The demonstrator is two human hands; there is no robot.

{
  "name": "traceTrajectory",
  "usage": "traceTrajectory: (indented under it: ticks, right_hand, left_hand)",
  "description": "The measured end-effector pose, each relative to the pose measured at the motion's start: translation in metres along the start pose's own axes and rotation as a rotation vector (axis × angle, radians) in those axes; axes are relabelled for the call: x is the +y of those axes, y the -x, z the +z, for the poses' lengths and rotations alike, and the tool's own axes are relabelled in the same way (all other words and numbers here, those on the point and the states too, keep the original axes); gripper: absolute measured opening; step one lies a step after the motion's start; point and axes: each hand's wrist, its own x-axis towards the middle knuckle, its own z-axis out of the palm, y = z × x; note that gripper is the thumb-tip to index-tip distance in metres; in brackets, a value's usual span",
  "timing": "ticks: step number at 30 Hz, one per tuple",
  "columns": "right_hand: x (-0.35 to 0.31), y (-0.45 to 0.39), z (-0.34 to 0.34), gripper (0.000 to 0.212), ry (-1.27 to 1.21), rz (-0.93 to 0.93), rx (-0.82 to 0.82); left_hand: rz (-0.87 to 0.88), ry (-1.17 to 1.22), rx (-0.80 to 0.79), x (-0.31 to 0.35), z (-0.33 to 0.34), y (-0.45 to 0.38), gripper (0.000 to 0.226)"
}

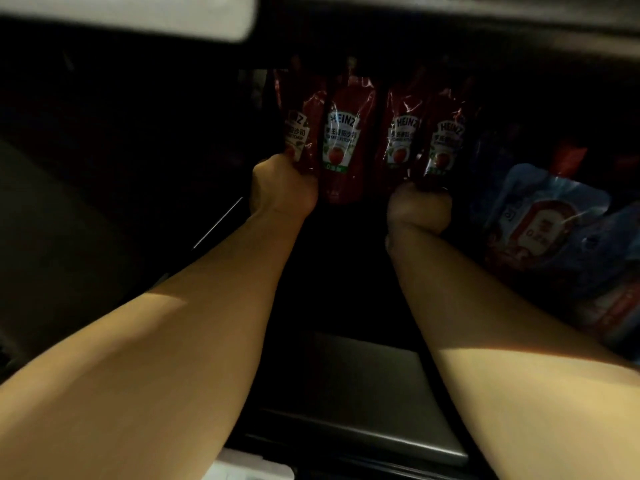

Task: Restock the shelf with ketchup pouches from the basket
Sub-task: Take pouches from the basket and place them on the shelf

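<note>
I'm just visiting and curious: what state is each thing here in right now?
Left hand: grips the leftmost ketchup pouch by its bottom.
Right hand: grips the rightmost ketchup pouch by its bottom.
Two middle ketchup pouches: upright, unheld.
Blue pouches: leaning, untouched.
</note>
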Motion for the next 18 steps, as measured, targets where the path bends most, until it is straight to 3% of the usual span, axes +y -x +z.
traceTrajectory:
  ticks: [3, 8, 13, 16, 18]
  right_hand:
    - [0.004, 0.005, -0.016, 0.033, 0.042, 0.089, 0.022]
    - [0.007, 0.029, -0.067, 0.033, 0.214, 0.053, 0.094]
    - [0.009, 0.079, -0.126, 0.015, 0.32, -0.123, -0.115]
    - [0.01, 0.106, -0.163, 0.004, 0.533, -0.191, -0.212]
    - [0.014, 0.127, -0.185, 0.019, 0.795, -0.344, -0.241]
  left_hand:
    - [-0.031, 0.031, -0.002, 0.002, -0.001, 0.001, 0.02]
    - [-0.023, 0.029, -0.013, 0.011, 0.004, 0.009, 0.034]
    - [0.132, -0.065, -0.095, 0.028, 0.0, 0.03, 0.04]
    - [0.18, -0.094, -0.223, 0.03, -0.01, 0.051, 0.034]
    - [0.211, -0.144, -0.287, 0.026, -0.021, 0.064, 0.03]
